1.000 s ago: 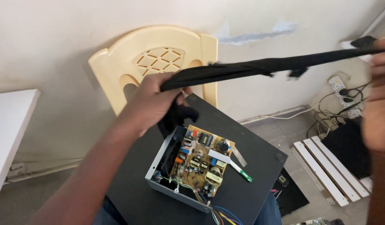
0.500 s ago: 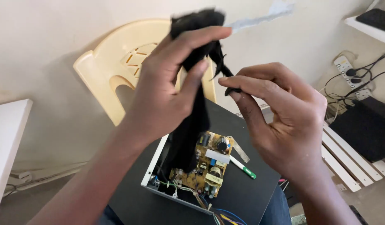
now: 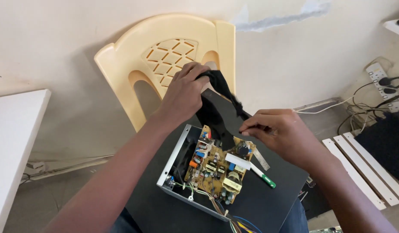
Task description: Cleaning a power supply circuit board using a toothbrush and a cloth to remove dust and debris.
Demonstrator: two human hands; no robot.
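The black cloth (image 3: 220, 113) hangs crumpled above the circuit board (image 3: 216, 168), with the left hand (image 3: 184, 92) gripping its top and the right hand (image 3: 275, 131) pinching its lower edge. Since 0.5 s ago, both hands have lowered. The open metal case (image 3: 178, 155) contains 1 board and coloured wires (image 3: 234, 220).

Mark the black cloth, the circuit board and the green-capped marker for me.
black cloth (image 3: 216, 114): head view, middle of the hanging fabric.
circuit board (image 3: 214, 170): head view, centre of the tan board.
green-capped marker (image 3: 263, 176): head view, on its white barrel.
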